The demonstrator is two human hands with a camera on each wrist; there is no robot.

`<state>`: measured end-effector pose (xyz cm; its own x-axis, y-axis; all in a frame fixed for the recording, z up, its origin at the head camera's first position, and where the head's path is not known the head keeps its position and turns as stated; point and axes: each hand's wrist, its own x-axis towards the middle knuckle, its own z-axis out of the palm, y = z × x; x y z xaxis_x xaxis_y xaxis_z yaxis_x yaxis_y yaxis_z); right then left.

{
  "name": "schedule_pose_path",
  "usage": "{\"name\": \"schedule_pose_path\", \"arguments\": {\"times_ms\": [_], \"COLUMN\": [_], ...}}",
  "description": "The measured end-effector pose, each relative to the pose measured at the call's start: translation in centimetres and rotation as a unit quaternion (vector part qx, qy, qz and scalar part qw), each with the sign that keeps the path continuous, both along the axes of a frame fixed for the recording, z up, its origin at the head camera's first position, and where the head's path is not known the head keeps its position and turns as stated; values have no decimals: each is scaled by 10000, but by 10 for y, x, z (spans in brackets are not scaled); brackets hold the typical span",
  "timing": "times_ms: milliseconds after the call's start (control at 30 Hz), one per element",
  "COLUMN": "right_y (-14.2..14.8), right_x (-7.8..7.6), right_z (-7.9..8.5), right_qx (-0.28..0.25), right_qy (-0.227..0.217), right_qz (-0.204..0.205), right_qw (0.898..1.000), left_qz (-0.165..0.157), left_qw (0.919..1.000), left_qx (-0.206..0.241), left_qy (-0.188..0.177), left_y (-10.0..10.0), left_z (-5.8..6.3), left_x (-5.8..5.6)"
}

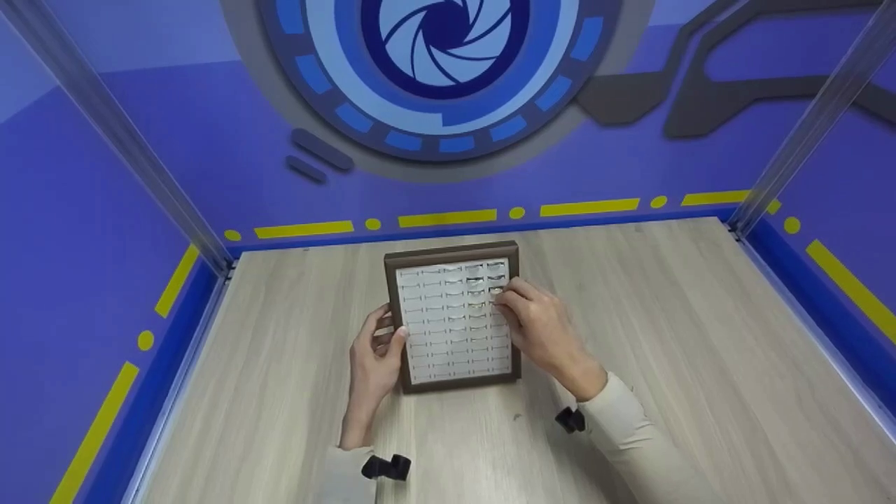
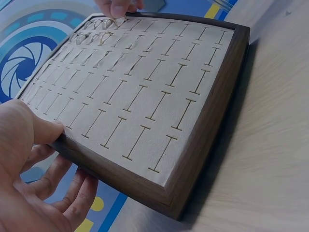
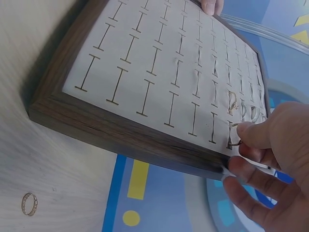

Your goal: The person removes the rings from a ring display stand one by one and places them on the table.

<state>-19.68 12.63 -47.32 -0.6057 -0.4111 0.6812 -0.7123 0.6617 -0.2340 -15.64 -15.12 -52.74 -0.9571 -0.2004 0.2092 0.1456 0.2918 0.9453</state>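
A ring display tray (image 1: pixel 460 388) with a dark wooden frame and a pale slotted pad is held tilted up over the table. My left hand (image 1: pixel 376 360) grips its left edge, thumb on the front rim and fingers behind. At the right-hand column, my right hand (image 1: pixel 542 325) pinches a ring (image 3: pixel 235 135) between thumb and forefinger, at a slot in the pad. How deep the ring sits is partly hidden by the fingers. Several other rings (image 3: pixel 233 102) stand in slots at the tray's upper right; the lower slots hold none.
On the wood-grain table (image 1: pixel 294 336), a loose ring (image 3: pixel 29 204) lies in front of the tray. Blue printed panels (image 1: pixel 210 175) rise behind and at both sides, with metal posts (image 1: pixel 133 140) at the corners. Black straps (image 1: pixel 386 467) sit at the wrists.
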Motion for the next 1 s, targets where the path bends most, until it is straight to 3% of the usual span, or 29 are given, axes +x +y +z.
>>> {"name": "schedule_pose_path", "arguments": {"times_ms": [1000], "right_y": [11], "right_x": [15], "right_z": [0], "right_qx": [-173], "right_qy": [137], "right_qz": [133], "right_qw": [9997], "left_qz": [-78], "left_qw": [9999], "left_qx": [1], "left_qy": [118], "left_y": [-1], "left_z": [-1], "left_x": [1]}}
